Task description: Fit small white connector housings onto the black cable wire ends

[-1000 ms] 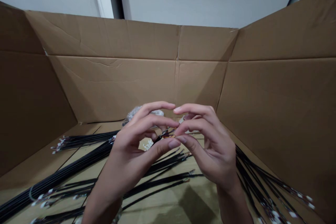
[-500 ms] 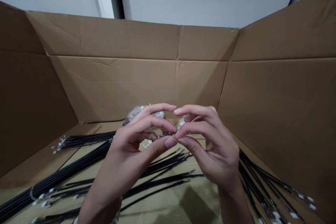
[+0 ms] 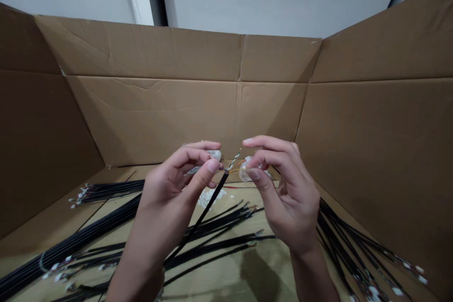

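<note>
My left hand (image 3: 180, 179) pinches the end of a black cable (image 3: 205, 210) between thumb and fingers; thin coloured wires fan out from the cable's tip toward the right. A short gap away, my right hand (image 3: 283, 188) pinches a small translucent white connector (image 3: 245, 172) between thumb and forefinger. Both hands hover above the floor of a large cardboard box (image 3: 159, 118). The held cable runs down and left under my left forearm.
Several black cables with small white connectors lie on the box floor in bundles at the left (image 3: 71, 240), middle (image 3: 226, 226) and right (image 3: 357, 255). A clear plastic bag (image 3: 212, 155) of small white parts sits behind my hands. Cardboard walls rise on three sides.
My hands were pressed together at the fingertips; they have drawn apart and lifted slightly. The cable's wire tips now show between them, and the right hand's connector is visible.
</note>
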Tool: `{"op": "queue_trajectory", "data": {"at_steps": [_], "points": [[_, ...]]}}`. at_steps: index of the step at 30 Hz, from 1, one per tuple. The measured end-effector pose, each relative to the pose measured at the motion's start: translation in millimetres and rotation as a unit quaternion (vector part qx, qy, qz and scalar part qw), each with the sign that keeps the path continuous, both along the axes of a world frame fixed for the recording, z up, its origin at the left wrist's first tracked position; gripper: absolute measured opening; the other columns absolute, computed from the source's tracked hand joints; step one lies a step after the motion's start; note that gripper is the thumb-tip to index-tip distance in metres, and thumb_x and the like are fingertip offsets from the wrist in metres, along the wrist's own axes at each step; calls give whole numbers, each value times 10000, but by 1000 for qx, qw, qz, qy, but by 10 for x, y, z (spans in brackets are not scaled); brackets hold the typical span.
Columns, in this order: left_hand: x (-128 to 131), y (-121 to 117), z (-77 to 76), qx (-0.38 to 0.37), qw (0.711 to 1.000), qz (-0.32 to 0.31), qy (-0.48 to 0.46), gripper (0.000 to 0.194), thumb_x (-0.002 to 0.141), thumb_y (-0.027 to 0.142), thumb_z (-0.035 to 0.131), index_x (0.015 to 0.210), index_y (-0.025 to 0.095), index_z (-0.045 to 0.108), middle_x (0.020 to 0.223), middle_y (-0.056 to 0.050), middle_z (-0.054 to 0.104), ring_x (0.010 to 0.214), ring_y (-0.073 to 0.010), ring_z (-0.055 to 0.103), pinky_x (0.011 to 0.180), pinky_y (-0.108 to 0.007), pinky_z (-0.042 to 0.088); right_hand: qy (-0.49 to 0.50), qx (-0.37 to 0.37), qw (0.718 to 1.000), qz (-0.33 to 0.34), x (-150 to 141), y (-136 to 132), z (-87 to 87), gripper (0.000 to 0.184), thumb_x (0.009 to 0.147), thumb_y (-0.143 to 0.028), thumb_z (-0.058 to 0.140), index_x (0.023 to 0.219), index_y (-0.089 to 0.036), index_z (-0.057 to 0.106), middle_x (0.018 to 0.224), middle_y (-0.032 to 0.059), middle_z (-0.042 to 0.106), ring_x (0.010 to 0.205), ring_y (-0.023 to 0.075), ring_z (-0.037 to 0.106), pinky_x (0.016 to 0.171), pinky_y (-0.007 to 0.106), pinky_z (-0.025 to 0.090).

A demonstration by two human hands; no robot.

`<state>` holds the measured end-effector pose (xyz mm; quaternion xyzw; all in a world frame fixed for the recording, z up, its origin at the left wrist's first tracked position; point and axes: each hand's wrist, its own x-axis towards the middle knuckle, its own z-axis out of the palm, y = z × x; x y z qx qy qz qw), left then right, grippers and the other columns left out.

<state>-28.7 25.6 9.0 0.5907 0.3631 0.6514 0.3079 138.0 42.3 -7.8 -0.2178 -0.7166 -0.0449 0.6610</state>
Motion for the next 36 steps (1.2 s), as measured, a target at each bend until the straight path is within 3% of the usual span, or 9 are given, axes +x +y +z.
{"op": "queue_trajectory", "data": {"at_steps": [6, 9, 11, 14, 21, 25, 32, 36], "points": [[-14, 52, -21, -5, 997, -73, 24, 177, 905, 267, 767, 767, 192, 683, 1044, -13, 791, 696, -44, 706, 657, -75, 568, 5, -11, 1000, 13, -11, -5, -12, 152, 993, -79, 642, 988, -229, 667, 1141, 8, 741, 1076, 146, 642, 944, 297, 493], [40, 49, -32, 21, 995, -98, -1, 73, 918, 194, 732, 906, 236, 674, 1026, 22, 777, 710, -57, 728, 658, -98, 587, -14, -15, 999, 34, -8, -12, -7, 136, 998, -96, 653, 991, -231, 669, 1153, 2, 752, 1073, 143, 644, 962, 297, 487], [65, 38, -34, 46, 993, -111, 15, 105, 940, 155, 682, 956, 256, 703, 1097, 27, 753, 702, -46, 714, 656, -102, 587, -19, -19, 999, 45, -8, -17, -5, 123, 1000, -110, 661, 992, -232, 672, 1165, 3, 754, 1077, 148, 647, 969, 303, 486], [77, 19, -23, 58, 989, -120, 57, 193, 962, 144, 631, 814, 220, 729, 1161, 14, 710, 663, -22, 668, 647, -92, 576, -18, -24, 998, 47, -9, -20, -4, 126, 999, -111, 663, 986, -235, 674, 1169, 3, 756, 1089, 153, 649, 975, 307, 486], [67, 1, -16, 44, 991, -122, 44, 194, 952, 242, 701, 762, 219, 736, 1149, 1, 726, 666, -48, 688, 622, -116, 602, 13, -54, 998, 43, 0, -27, 9, 137, 983, -110, 681, 967, -246, 677, 1176, -19, 761, 1128, 136, 648, 1007, 287, 472], [45, -7, -44, 59, 994, -75, 57, 114, 910, 254, 778, 796, 245, 771, 1192, 13, 729, 658, -46, 663, 555, -99, 579, 40, -92, 992, 71, -5, -42, 4, 115, 988, -152, 701, 959, -263, 688, 1217, -33, 763, 1194, 141, 642, 1007, 292, 480], [93, -17, -88, 175, 980, 59, 78, 144, 944, 178, 740, 821, 250, 757, 1064, -3, 758, 1022, -147, 701, 552, -91, 545, 68, -82, 993, 54, -47, -48, -20, 139, 968, -136, 721, 960, -274, 706, 1257, -36, 762, 1186, 161, 651, 988, 319, 490], [128, 25, -116, 249, 955, 144, 70, 121, 955, 150, 736, 895, 254, 747, 1186, 23, 723, 846, -83, 699, 543, -138, 550, 49, -17, 999, -7, -111, -60, -56, 153, 958, -109, 713, 972, -260, 695, 1298, -14, 751, 1111, 174, 650, 982, 340, 490]]}}
